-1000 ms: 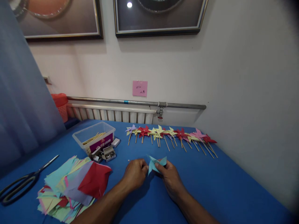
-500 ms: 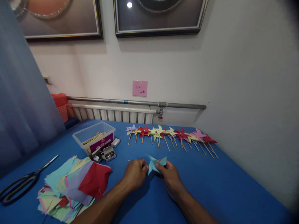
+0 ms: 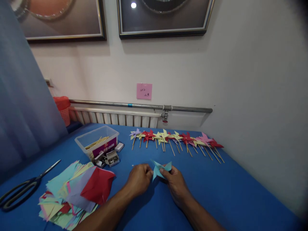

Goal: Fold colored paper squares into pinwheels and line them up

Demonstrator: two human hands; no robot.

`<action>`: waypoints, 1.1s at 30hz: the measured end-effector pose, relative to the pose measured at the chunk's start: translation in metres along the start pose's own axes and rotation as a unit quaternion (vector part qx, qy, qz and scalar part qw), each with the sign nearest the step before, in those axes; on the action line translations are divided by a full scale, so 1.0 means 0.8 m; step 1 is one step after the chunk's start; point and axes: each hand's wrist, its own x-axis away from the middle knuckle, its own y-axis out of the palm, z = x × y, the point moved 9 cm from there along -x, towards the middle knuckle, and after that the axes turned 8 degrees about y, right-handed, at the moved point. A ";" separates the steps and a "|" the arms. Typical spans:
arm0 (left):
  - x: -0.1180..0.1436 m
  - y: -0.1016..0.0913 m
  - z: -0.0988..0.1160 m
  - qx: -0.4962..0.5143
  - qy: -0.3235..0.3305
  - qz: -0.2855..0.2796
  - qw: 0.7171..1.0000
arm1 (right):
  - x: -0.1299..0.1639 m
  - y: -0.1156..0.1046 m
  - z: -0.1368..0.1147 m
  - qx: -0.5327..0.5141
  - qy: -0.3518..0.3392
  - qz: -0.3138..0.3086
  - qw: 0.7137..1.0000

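A light blue paper pinwheel [image 3: 160,168] is held low over the blue table [image 3: 231,192], pinched between both hands. My left hand [image 3: 139,178] grips its left side with fingers curled; my right hand [image 3: 175,181] holds its right side, thumb on the paper. Whether a stick is attached is hidden by the fingers. A row of several finished pinwheels [image 3: 176,138] in purple, red, yellow and pink lies on sticks behind my hands, near the wall.
A pile of coloured paper squares [image 3: 74,192] lies at the left front, black scissors [image 3: 22,189] beyond it. A clear plastic box of wooden sticks [image 3: 97,141] and small boxes of pins [image 3: 109,158] sit behind the pile. The radiator and a pipe run along the wall.
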 end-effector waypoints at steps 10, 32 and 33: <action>0.002 0.000 0.003 -0.007 0.002 0.000 1.000 | -0.003 -0.006 -0.001 0.039 -0.013 0.016 0.999; 0.003 0.006 0.003 0.001 0.015 0.011 1.000 | -0.003 -0.009 -0.003 0.037 -0.022 0.032 0.999; 0.003 0.006 0.002 0.002 0.015 0.011 1.000 | -0.004 -0.009 -0.003 0.037 -0.021 0.033 0.999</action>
